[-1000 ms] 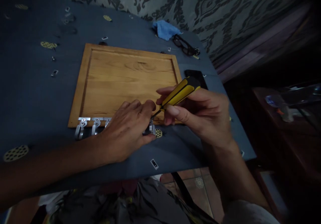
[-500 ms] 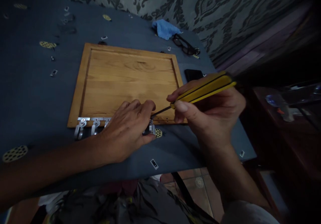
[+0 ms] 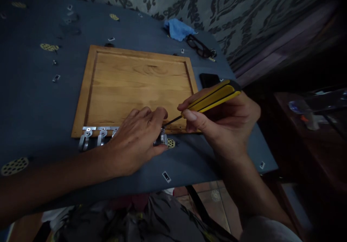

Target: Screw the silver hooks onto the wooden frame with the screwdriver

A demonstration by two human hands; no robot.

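A wooden panel [image 3: 141,79] with a raised frame lies flat before me. Along its near edge runs a metal hook rail [image 3: 103,129] with screws in it, its hooks hanging past the edge. My left hand [image 3: 137,137] covers the rail's middle, thumb below and fingers above, gripping it near the right end; the fingers hide part of it. In my right hand [image 3: 227,122] is a yellow and black screwdriver [image 3: 214,96], held by its handle. Its thin shaft slants down to the rail's right end, beside my left index finger, where the tip is hard to make out.
A patterned blue cloth [image 3: 89,177] covers the table. Behind the panel lie a blue rag [image 3: 179,29] and black-framed glasses [image 3: 200,47]. A black phone [image 3: 209,80] sits right of the panel. Small hardware [image 3: 55,62] is at left. The papered wall [image 3: 189,3] bounds the far side.
The screwdriver's handle has turned and shifted slightly left along with my right hand. My left hand stays in place on the rail.
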